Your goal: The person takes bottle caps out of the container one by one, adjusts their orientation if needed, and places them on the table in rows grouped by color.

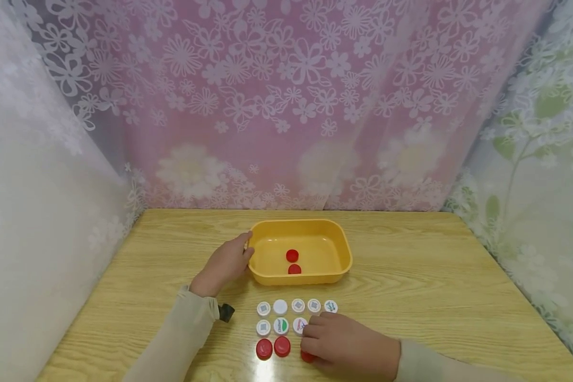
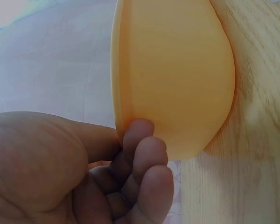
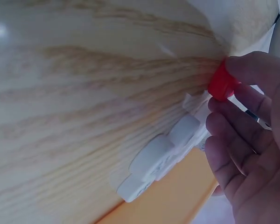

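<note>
My left hand (image 1: 226,263) grips the left rim of a yellow plastic basin (image 1: 347,262); in the left wrist view its thumb and fingers (image 2: 151,156) pinch the wall near a corner. Two red bottle caps (image 1: 292,255) lie inside the basin. Low in the head view, my right hand (image 1: 350,344) is over the rows of caps. Between its thumb and fingers it pinches a red bottle cap (image 3: 221,83), partly hidden by the hand. Left of it are two more red caps (image 1: 282,346), side by side.
Behind the red caps, two rows of white bottle caps (image 1: 280,325) with printed tops stand in front of the basin, some partly covered by the right hand. The wooden table (image 1: 425,265) is bordered by a pink floral curtain (image 1: 286,132) at the back and pale fabric on both sides.
</note>
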A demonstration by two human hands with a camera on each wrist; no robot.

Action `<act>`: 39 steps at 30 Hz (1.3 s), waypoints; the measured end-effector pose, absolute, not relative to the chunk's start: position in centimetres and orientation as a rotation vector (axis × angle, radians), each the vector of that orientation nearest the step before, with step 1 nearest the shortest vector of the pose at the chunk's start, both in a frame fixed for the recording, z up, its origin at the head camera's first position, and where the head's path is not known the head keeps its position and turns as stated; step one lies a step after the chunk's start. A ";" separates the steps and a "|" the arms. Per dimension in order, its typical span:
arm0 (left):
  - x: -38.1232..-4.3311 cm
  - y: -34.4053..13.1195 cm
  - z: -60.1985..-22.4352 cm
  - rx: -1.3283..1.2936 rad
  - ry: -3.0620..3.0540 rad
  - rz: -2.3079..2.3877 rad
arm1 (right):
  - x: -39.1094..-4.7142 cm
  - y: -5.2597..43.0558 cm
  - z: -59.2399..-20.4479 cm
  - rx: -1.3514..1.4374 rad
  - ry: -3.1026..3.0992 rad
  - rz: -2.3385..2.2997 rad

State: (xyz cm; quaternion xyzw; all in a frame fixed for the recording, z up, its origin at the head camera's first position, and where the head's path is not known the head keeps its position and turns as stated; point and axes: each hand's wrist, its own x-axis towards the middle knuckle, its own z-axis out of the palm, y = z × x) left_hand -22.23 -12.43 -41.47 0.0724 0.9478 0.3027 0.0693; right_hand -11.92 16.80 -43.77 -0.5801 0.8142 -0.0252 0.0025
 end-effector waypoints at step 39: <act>-22.2 -12.3 -41.4 0.188 2.855 0.872 | -14.3 15.0 -41.2 -1.859 2.720 -0.301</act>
